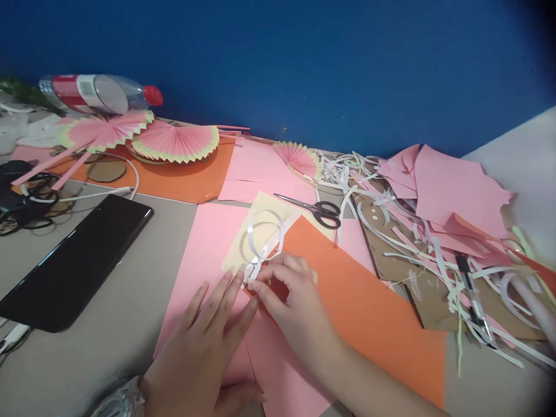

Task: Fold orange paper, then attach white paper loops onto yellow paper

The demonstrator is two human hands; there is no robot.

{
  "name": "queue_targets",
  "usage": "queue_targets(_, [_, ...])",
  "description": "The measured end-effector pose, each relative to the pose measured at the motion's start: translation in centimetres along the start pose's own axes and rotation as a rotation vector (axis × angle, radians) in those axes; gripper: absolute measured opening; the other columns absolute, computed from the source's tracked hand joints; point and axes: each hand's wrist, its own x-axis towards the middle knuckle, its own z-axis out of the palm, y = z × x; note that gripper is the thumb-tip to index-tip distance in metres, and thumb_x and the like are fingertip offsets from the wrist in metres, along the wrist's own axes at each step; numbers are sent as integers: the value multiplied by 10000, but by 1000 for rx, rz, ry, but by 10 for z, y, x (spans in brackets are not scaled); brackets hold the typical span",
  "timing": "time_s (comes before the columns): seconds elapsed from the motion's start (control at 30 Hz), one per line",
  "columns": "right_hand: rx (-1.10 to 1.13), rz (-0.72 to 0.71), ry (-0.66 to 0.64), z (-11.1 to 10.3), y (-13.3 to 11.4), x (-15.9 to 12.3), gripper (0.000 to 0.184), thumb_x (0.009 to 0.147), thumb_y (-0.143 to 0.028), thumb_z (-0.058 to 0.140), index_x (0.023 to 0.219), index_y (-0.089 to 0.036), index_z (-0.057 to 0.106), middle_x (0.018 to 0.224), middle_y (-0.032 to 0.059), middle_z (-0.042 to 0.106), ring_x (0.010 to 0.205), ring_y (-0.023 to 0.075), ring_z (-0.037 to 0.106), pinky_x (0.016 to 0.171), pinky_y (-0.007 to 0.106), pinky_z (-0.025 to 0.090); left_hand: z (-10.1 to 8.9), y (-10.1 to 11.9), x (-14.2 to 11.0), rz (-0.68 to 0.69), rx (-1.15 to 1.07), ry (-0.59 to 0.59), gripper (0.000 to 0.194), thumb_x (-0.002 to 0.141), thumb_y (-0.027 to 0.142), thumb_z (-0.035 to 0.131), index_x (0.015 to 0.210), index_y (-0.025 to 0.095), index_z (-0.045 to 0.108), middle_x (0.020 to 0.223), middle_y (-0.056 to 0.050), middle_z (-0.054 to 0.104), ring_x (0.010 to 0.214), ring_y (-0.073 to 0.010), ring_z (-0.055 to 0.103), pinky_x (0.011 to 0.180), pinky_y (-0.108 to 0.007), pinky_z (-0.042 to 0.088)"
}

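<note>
Our right hand (pixel 299 301) pinches the near end of the curled white paper strip (pixel 253 270) finger to thumb; its loop extends away from us, over cream paper (pixel 237 249). Our left hand (pixel 202 339) spreads open, fingertips beside the pinch.

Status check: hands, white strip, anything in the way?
Left hand spread on pink paper. Right hand pinching looped white strip. Scissors beyond, clear of both hands.

Grey table (pixel 147 260) | black phone (pixel 78 260) | pink paper (pixel 204 243) | orange sheet (pixel 186 186) | cardboard (pixel 434 307)
</note>
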Motion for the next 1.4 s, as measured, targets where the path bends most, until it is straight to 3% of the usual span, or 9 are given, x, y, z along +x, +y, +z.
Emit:
queue_targets(0.13, [-56,-31,22,6,2,0,133,827,-287,602,697,-262,612,831,-24,622,875,190,496,797,383,267,-1,-2,0,7,-24,-10,800,782,646,450,1381,131,326,1441,-213,302,1330,-368,225,1052,-480,114])
queue_targets(0.2, [-53,-34,21,6,3,0,136,832,-295,595,701,-265,615,827,-24,620,871,187,501,809,387,275,-5,-3,0,-17,-59,-1,691,820,552,467,1360,139,344,1441,-173,323,1325,-340,242,1061,-467,117])
queue_targets(0.33, [108,-56,-35,-1,4,0,160,875,-314,525,768,-275,637,834,-7,583,836,160,522,796,349,356,-17,-7,3,-268,-266,53,387,874,270,434,1257,221,411,1286,-65,489,1219,-244,375,1016,-402,232])
queue_targets(0.43, [297,-100,-119,-7,4,0,190,898,-283,479,845,-289,661,848,5,548,793,127,532,700,272,419,-25,-10,8,-417,-387,87,271,892,275,440,1162,279,463,1122,-28,557,1078,-223,460,917,-376,317])
queue_targets(0.6, [367,-150,-178,-7,7,0,210,899,-239,474,901,-311,671,844,5,521,782,113,523,659,235,431,-28,-14,15,-454,-569,74,83,890,271,482,954,272,534,966,16,601,954,-182,529,831,-333,396])
queue_targets(0.8, [295,-228,-179,-7,7,-4,242,905,-189,438,959,-294,648,890,13,539,894,135,509,773,272,424,-29,-17,18,-455,-777,69,74,902,243,459,924,254,529,947,15,597,964,-153,531,845,-294,429])
queue_targets(1.07, [72,-247,-122,-3,3,-6,224,905,-200,416,1006,-238,612,971,55,562,937,184,484,811,341,419,-34,-16,20,-428,-804,60,93,900,221,445,859,225,528,884,-5,573,911,-144,530,781,-251,469])
queue_targets(1.23, [188,-229,-198,-7,3,-2,172,901,-246,463,887,-254,634,926,24,596,934,167,519,836,323,428,-31,-14,19,-408,-785,82,76,897,211,449,919,243,514,934,1,558,950,-140,522,823,-257,453])
queue_targets(1.4, [336,-94,-193,-10,4,2,94,857,-277,543,812,-227,609,835,8,583,803,138,547,712,262,453,-29,-13,20,-381,-778,45,84,899,204,444,942,252,498,931,7,559,966,-150,504,831,-276,434])
